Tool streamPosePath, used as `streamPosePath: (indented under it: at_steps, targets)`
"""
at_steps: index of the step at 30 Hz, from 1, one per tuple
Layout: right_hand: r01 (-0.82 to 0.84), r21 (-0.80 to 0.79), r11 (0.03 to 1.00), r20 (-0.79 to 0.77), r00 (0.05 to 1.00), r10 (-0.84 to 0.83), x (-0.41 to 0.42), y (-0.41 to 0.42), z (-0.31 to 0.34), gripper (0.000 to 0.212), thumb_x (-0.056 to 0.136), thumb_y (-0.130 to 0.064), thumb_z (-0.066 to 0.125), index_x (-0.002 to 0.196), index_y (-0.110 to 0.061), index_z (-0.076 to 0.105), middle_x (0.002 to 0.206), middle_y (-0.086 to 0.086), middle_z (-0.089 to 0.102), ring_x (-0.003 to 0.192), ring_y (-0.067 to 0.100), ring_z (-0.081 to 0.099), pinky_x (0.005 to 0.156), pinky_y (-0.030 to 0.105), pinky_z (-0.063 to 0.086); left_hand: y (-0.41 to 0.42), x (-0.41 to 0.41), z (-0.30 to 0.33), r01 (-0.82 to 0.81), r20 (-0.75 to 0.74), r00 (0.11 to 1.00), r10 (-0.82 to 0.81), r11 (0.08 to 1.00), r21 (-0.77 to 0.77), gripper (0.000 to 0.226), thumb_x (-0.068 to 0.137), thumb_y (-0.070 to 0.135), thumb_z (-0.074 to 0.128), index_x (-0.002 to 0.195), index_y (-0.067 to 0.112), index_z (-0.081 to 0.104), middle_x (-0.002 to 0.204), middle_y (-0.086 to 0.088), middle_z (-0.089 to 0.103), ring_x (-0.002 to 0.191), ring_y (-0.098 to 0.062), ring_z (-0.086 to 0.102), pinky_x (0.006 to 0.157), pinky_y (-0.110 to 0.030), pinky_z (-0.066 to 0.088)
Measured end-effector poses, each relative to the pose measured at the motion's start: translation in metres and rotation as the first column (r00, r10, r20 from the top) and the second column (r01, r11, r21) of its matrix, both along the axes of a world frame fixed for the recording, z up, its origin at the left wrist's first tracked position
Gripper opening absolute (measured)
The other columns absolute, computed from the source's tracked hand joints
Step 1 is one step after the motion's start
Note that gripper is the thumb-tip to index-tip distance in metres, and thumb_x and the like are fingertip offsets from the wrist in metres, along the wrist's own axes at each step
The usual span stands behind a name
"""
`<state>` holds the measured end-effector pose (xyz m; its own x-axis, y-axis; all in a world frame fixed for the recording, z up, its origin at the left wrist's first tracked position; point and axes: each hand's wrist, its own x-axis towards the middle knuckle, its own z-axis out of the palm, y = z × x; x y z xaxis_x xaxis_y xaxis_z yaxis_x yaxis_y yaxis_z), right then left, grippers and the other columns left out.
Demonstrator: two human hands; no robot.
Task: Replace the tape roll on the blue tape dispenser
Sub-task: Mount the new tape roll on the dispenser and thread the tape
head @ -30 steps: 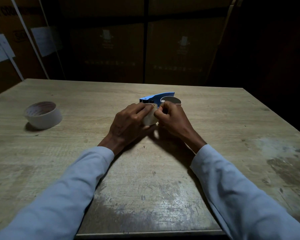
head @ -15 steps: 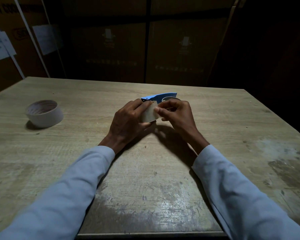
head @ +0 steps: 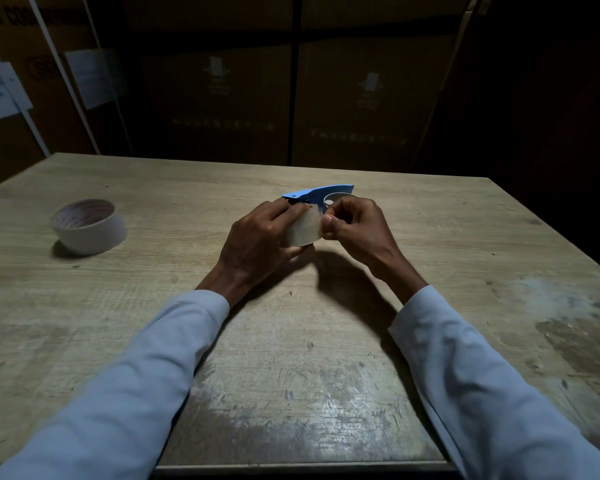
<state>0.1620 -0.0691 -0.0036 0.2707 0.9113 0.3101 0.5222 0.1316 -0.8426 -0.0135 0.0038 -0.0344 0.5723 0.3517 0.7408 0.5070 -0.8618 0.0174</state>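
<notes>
**Tape end being drawn out at the dispenser**

Both hands meet at the middle of the tabletop (head: 291, 393), just in front of the blue tape dispenser (head: 317, 194), which is partly hidden behind the fingers; only its blue upper arm and part of its round hub show. The left hand (head: 257, 244) is curled around a pale roll or strip of tape (head: 303, 230), its grip closed on the near and left side of it. The right hand (head: 354, 226) has its grip narrowed to a pinch, thumb and forefinger closed on the right edge of the same pale tape. Whether the roll is already seated on the hub cannot be told, since the hands cover that spot.

A second tape roll (head: 89, 225) lies flat well apart on the far left of the tabletop, untouched by either hand. It looks like the one taken off or a spare; the view does not settle which.

The step in hand seems to be freeing and pulling out the tape's leading end. The next move likely calls for keeping the pinch firm, drawing the strip taut and guiding it toward the dispenser's front edge, with the left hand steadying roll and dispenser together so the strip does not fold and stick to itself.
</notes>
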Motion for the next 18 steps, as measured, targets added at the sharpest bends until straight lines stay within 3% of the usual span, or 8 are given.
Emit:
streamPosePath:
  at_steps: [4,7,9,14,18]
  targets:
    - [-0.029,0.002,1.000,-0.235,0.972,0.028,-0.001,-0.001,0.003,0.014,0.099,-0.013,0.058,0.095,-0.003,0.066,0.088,0.013,0.070,0.083,0.020,0.069,0.073,0.031,0.059,0.001,-0.003,0.002,-0.002,0.042,0.999,0.003,1.000,-0.029,0.065,0.072,0.034,0.085,0.125,0.006,0.061,0.108,-0.014,0.066,0.091,-0.030,0.065,0.068,-0.036,0.057]
    - [-0.051,0.010,0.999,-0.159,0.986,0.052,-0.006,-0.001,-0.001,0.022,0.087,-0.026,0.074,0.092,-0.006,0.068,0.084,0.005,0.069,0.079,0.015,0.068,0.068,0.030,0.060,-0.002,-0.002,0.002,0.000,0.044,0.999,0.002,0.999,-0.033,0.063,0.074,0.038,0.084,0.124,0.007,0.062,0.108,-0.012,0.066,0.090,-0.028,0.065,0.067,-0.035,0.056]
    - [-0.028,0.021,0.999,-0.116,0.993,0.030,-0.007,0.000,-0.004,0.025,0.083,-0.024,0.078,0.090,-0.003,0.067,0.085,0.007,0.069,0.083,0.018,0.070,0.069,0.033,0.062,-0.002,-0.001,0.002,0.008,0.037,0.999,-0.006,0.999,-0.038,0.063,0.073,0.037,0.084,0.124,0.007,0.062,0.108,-0.013,0.066,0.090,-0.029,0.065,0.068,-0.034,0.056]
    - [0.001,0.033,0.999,-0.098,0.995,0.003,0.000,0.004,-0.004,0.014,0.090,-0.011,0.069,0.086,0.001,0.065,0.081,0.006,0.067,0.079,0.018,0.068,0.076,0.040,0.062,-0.001,-0.003,0.004,0.051,0.052,0.997,-0.048,0.997,-0.061,0.066,0.070,0.032,0.087,0.124,0.004,0.062,0.108,-0.015,0.066,0.091,-0.031,0.065,0.070,-0.033,0.055]
    - [-0.036,0.034,0.999,-0.196,0.980,0.042,0.004,0.002,-0.001,0.014,0.093,-0.006,0.064,0.081,0.000,0.061,0.078,0.010,0.064,0.073,0.016,0.064,0.074,0.034,0.059,0.001,-0.004,0.005,0.095,0.115,0.990,-0.082,0.990,-0.107,0.065,0.071,0.035,0.084,0.124,0.004,0.062,0.109,-0.014,0.066,0.093,-0.028,0.065,0.074,-0.033,0.056]
